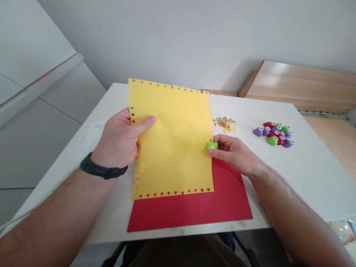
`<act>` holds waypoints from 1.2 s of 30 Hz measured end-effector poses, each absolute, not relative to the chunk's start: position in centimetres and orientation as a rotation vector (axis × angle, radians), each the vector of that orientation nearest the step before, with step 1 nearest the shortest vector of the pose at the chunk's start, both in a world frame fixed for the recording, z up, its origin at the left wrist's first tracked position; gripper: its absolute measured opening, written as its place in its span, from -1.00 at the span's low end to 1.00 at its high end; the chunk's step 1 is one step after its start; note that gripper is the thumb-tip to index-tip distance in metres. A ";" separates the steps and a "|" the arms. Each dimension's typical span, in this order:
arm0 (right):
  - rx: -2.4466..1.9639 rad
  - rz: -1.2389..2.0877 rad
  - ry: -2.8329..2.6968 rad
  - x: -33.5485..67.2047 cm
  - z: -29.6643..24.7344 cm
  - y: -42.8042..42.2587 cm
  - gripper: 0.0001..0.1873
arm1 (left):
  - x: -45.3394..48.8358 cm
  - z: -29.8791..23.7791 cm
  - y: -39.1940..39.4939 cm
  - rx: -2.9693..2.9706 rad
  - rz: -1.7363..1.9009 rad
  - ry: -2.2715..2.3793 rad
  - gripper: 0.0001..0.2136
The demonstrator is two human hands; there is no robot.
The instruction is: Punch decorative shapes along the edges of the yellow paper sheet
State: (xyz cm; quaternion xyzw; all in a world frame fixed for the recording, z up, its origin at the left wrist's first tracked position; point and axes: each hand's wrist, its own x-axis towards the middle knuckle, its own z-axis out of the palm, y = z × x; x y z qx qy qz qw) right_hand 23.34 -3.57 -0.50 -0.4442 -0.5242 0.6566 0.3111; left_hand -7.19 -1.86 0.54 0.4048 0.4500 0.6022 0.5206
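My left hand (121, 139) grips the left side of a yellow sheet of paper (175, 148), thumb on its face and the other fingers behind. The sheet is held up, tilted, with small star, heart and other cut-outs along its edges. At its right edge my right hand (230, 150) pinches a small green craft punch (212, 145), which sits over the paper's border. Below the yellow paper, a red sheet (191, 215) lies flat on the table, partly covered from view.
The white table (278, 178) carries a scatter of tiny coloured paper cut-outs (226, 124) behind the right hand. Farther right stands a cluster of several purple, red and green punches (275, 134). A wooden panel (300, 83) and a wall border the back.
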 end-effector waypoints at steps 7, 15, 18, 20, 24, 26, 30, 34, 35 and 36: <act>-1.167 1.765 -1.330 23.3 -0.4 -3.6 -0.60 | -7.1 0.6 -1.9 0.969 1.445 1.061 -0.61; -1.192 1.733 -1.335 23.1 -0.7 -3.5 -0.59 | -7.0 0.7 -2.0 0.947 1.450 1.062 -0.57; -1.181 1.724 -1.354 23.2 -0.8 -3.4 -0.61 | -6.9 0.8 -2.0 0.949 1.446 1.055 -0.57; -1.178 1.714 -1.366 23.2 -0.8 -3.4 -0.62 | -6.9 0.7 -2.1 0.953 1.446 1.057 -0.57; -1.183 1.693 -1.388 23.1 -0.8 -3.4 -0.64 | -7.0 0.7 -2.1 0.980 1.451 1.055 -0.58; -1.189 1.667 -1.401 23.1 -0.7 -3.4 -0.66 | -7.0 0.7 -2.1 0.984 1.450 1.061 -0.58; -1.197 1.632 -1.409 23.0 -0.7 -3.4 -0.66 | -7.0 0.8 -2.1 0.972 1.450 1.077 -0.57; -1.195 1.633 -1.427 23.1 -0.8 -3.3 -0.69 | -6.9 0.8 -2.1 0.969 1.449 1.073 -0.57; -1.200 1.630 -1.431 23.1 -0.8 -3.3 -0.68 | -6.8 0.8 -2.1 0.970 1.449 1.073 -0.57; -1.205 1.627 -1.433 23.0 -0.8 -3.3 -0.67 | -6.8 0.7 -2.1 0.971 1.451 1.074 -0.57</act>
